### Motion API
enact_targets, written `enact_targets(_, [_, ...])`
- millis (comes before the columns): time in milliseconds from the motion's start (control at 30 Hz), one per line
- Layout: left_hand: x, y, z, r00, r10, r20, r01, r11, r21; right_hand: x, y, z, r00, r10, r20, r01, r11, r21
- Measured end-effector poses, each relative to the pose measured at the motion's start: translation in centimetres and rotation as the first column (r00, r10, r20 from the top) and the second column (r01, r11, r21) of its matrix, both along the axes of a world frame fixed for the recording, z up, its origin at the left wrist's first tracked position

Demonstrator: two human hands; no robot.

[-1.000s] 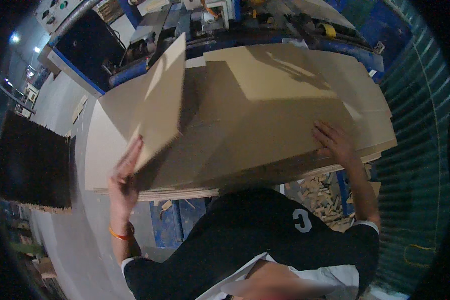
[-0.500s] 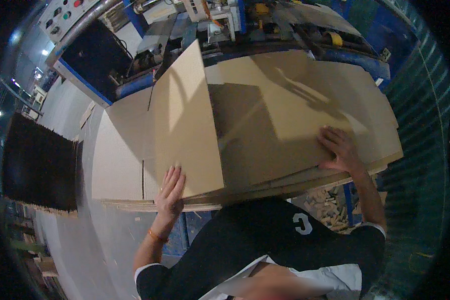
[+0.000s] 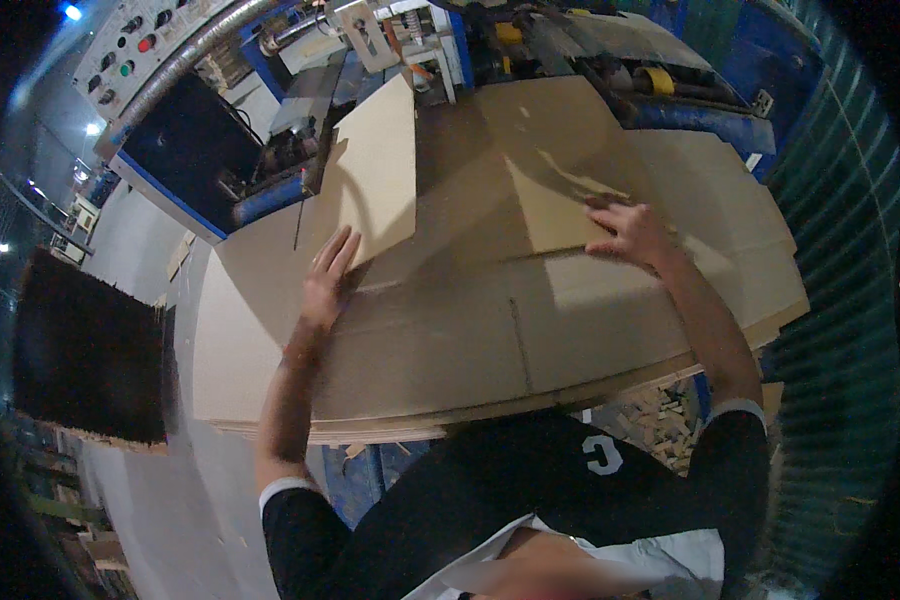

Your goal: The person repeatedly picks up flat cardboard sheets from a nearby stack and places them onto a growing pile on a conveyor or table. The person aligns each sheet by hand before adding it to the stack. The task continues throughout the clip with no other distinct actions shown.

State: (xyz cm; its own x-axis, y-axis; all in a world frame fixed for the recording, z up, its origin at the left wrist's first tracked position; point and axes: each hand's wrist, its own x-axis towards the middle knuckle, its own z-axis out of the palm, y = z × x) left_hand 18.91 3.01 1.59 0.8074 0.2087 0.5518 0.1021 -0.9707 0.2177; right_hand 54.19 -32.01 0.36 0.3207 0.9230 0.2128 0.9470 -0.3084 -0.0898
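Observation:
A folded cardboard sheet lies on a stack of flat cardboard sheets, its far end reaching the machine. On its left side a panel stands up at an angle. My left hand rests against the near lower corner of that panel, fingers stretched out and close together. Near the sheet's right front, my right hand lies with its fingers apart and slightly bent, touching the cardboard. Neither hand visibly wraps round anything.
A control panel with buttons is at the far left, above a dark blue machine side. A dark, upright stack stands on the left. Cardboard scraps lie below the stack at right, beside a green corrugated wall.
Both hands have moved away from me, and the folded sheet has slid forward towards the machine. More of the stack beneath now shows. My right hand has also shifted left.

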Motion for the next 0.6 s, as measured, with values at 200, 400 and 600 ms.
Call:
enact_targets(200, [6.7,1.5,1.3,0.901,0.421,-0.109,-0.396,0.898,0.190,0.3,4.5,0.5,0.968,-0.234,0.085,0.228,0.971,0.076])
enact_targets(400, [-3.6,-0.4,0.2,0.887,0.401,0.230,-0.435,0.892,0.123,-2.9,-5.8,0.8,0.930,-0.361,-0.070,0.367,0.913,0.179])
enact_targets(600, [-25.1,1.6,-7.4,0.182,0.969,0.168,-0.929,0.226,-0.292,-5.9,-19.2,-3.0,0.194,-0.981,0.001,0.951,0.189,0.245])
